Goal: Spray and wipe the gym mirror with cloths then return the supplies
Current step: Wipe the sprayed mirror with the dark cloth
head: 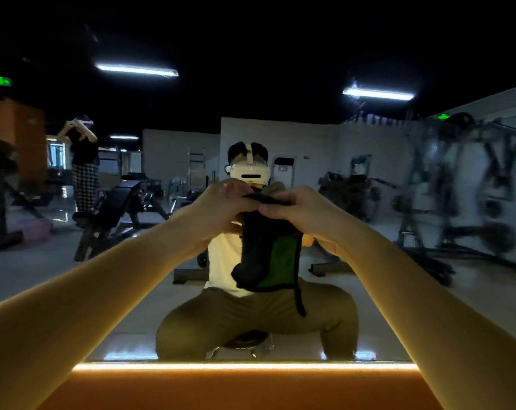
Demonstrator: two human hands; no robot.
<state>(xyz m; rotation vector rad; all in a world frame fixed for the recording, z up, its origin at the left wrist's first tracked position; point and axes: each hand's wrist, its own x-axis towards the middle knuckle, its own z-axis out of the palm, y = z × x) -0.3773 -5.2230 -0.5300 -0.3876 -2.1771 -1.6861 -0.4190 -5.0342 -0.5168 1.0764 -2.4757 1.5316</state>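
Note:
Both arms reach forward in front of the gym mirror (pixel 369 291). My left hand (pixel 221 205) and my right hand (pixel 298 208) meet at chest height and pinch the top edge of a cloth (pixel 268 255). The cloth hangs down between them, dark on one side and green on the other, with a dark strip dangling from its lower right corner. The mirror shows my reflection squatting over a round stool, wearing a white headset. No spray bottle is in view.
An orange ledge (pixel 251 389) with a glowing light strip (pixel 245 366) runs under the mirror. Reflected behind me are weight benches (pixel 123 202), a large machine (pixel 464 196) on the right and a second person (pixel 83 161) standing at the left.

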